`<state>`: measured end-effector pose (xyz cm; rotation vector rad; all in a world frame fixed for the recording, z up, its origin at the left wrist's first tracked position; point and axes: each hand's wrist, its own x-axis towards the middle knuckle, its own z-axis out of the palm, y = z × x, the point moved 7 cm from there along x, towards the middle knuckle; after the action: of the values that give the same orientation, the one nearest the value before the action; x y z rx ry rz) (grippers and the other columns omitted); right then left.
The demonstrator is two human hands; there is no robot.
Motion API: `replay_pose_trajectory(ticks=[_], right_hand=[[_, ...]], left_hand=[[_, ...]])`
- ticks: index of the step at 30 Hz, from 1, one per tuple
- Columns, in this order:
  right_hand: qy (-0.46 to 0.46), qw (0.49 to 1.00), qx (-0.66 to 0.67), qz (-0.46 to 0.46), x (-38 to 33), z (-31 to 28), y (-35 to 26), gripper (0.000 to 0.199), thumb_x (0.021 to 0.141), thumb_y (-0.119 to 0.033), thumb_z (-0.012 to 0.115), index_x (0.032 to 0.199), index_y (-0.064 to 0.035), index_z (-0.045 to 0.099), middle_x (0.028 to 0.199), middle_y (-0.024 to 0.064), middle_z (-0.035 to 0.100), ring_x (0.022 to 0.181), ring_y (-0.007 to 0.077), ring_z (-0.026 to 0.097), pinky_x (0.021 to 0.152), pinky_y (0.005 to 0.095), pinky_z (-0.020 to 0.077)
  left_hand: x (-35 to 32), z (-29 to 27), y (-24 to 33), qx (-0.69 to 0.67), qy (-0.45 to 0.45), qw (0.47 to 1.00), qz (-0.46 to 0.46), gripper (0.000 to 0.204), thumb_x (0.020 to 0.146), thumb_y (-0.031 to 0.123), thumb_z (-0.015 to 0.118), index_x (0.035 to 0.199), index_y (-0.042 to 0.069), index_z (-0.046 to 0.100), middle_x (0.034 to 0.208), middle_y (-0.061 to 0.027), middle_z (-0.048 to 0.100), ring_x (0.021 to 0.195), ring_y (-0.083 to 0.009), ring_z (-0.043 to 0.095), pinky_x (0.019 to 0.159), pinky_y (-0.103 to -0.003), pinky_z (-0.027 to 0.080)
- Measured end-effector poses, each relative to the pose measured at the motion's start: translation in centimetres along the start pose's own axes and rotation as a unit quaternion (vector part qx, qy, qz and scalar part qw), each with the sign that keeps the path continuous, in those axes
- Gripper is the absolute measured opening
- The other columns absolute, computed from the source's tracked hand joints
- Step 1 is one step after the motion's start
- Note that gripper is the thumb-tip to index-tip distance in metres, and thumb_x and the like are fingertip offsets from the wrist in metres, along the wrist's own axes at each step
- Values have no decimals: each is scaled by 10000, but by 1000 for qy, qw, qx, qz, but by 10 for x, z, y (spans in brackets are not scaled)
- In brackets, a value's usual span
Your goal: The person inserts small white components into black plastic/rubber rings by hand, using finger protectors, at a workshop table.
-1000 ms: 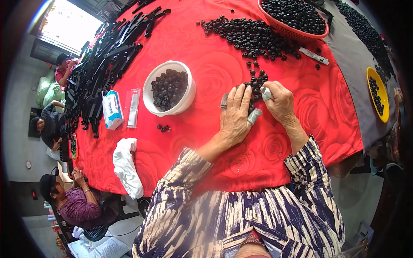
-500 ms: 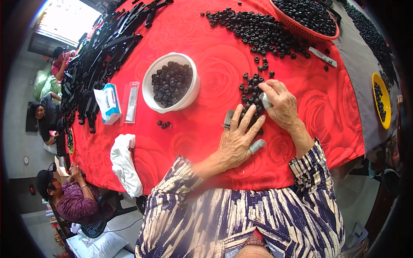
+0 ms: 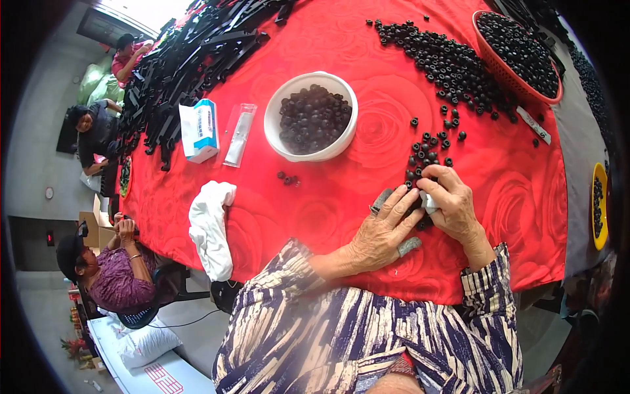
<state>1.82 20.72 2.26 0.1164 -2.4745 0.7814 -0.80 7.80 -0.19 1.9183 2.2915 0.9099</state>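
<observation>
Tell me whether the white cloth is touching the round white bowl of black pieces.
Apart. The head view shows bare red tablecloth between the crumpled white cloth and the round white bowl.

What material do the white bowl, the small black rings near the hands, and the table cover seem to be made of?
White bowl: probably plastic; thin smooth rim, dull sheen.
Small black rings: likely rubber or matte plastic; no glints, uniform moulded shapes.
Table cover: seemingly satin-like fabric or coated cloth; red, slightly shiny, with a woven or printed rose pattern.
</observation>
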Motion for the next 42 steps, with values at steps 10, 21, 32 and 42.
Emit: replay_pose_trajectory(ticks=[10, 21, 32, 42], right_hand=[[43, 998, -21, 42, -2, -6, 6, 327, 671, 22, 632, 994, -27, 630, 981, 123, 585, 832, 285, 627, 665, 358, 519], [137, 988, 10, 70, -10, -21, 16, 237, 750, 56, 635, 981, 5, 625, 891, 132, 577, 710, 269, 608, 599, 331, 483], [165, 985, 4, 57, -12, -26, 13, 251, 731, 62, 626, 974, 0, 628, 846, 132, 581, 691, 261, 606, 586, 327, 482], [142, 988, 3, 54, -9, -18, 26, 270, 684, 63, 615, 943, -10, 617, 840, 139, 587, 698, 301, 615, 589, 354, 494]], left_hand=[[1, -20, -3, -61, 59, 996, 9, 507, 766, 222, 719, 1181, -18, 553, 1372, -189, 428, 1293, -355, 398, 1060, -438, 362], [-1, -83, -12, -74, 214, 970, -86, 444, 716, 131, 771, 1118, 23, 617, 1075, -117, 603, 990, -282, 545, 841, -381, 437], [35, -165, 77, -391, 93, 884, 237, 372, 832, 234, 647, 1106, -12, 600, 932, -109, 687, 789, -218, 661, 664, -346, 504], [28, -157, 134, -367, 623, 688, -53, 456, 701, -1, 763, 1089, 144, 572, 833, 124, 586, 720, 8, 462, 646, -189, 326]])
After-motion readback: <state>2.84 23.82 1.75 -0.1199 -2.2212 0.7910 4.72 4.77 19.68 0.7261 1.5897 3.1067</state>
